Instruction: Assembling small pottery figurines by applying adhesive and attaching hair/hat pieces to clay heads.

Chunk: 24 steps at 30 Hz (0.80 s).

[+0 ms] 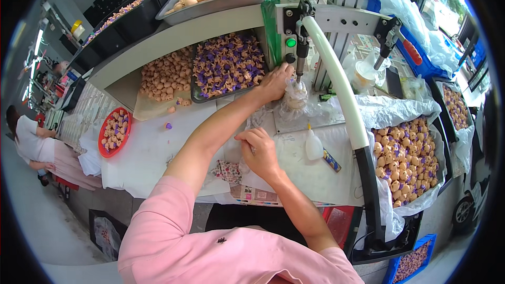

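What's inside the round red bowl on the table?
The round red plastic bowl holds small tan pieces, some with purple bits, heaped in a pile. What lies beneath the top layer and the bowl's bottom is covered.

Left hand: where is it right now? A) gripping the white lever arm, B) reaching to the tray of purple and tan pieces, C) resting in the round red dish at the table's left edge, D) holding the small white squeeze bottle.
B: the left hand lies at the right edge of the tray of purple and tan pieces.
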{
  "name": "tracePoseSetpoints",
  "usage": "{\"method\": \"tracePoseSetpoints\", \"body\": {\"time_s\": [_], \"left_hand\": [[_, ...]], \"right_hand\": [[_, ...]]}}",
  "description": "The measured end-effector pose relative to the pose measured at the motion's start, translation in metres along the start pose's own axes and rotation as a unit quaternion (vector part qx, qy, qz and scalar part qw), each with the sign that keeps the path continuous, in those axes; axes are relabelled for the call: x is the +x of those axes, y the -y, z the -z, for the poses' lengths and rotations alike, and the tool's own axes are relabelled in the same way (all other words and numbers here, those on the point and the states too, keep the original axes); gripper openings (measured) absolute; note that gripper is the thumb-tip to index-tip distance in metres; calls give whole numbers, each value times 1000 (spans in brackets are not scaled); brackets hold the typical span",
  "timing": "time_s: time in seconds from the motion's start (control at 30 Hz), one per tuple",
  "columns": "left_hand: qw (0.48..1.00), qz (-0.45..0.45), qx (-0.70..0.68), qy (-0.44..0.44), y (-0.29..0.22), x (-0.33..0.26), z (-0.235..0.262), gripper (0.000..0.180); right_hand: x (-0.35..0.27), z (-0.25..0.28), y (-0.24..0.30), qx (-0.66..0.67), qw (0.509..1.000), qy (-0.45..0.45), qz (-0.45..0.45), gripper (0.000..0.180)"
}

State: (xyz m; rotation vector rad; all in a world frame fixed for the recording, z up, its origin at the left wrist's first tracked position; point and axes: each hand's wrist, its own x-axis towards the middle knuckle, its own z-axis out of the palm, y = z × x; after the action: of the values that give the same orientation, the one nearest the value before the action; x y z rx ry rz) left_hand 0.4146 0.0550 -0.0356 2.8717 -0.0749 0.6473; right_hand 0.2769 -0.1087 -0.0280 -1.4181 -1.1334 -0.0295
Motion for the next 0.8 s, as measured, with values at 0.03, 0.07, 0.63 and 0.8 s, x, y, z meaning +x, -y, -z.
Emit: {"method": "tracePoseSetpoints", "body": {"time_s": [0.03, 0.07, 0.63, 0.8], "left_hand": [[998, 18, -56, -12, 1, 1, 0, 20], [998, 18, -58, -22, 2, 2, 0, 20], [990, -29, -61, 126, 2, 9, 8, 21], [987, 26, -138, 74, 13, 9, -8, 28]], "right_hand": [[0, 0, 0, 0, 1000, -2, 3, 19], [0, 0, 0, 6, 1000, -5, 2, 19], [0, 0, 3, 10, 999, 20, -38, 18], [0, 0, 3, 9, 999, 18, -35, 18]]}}
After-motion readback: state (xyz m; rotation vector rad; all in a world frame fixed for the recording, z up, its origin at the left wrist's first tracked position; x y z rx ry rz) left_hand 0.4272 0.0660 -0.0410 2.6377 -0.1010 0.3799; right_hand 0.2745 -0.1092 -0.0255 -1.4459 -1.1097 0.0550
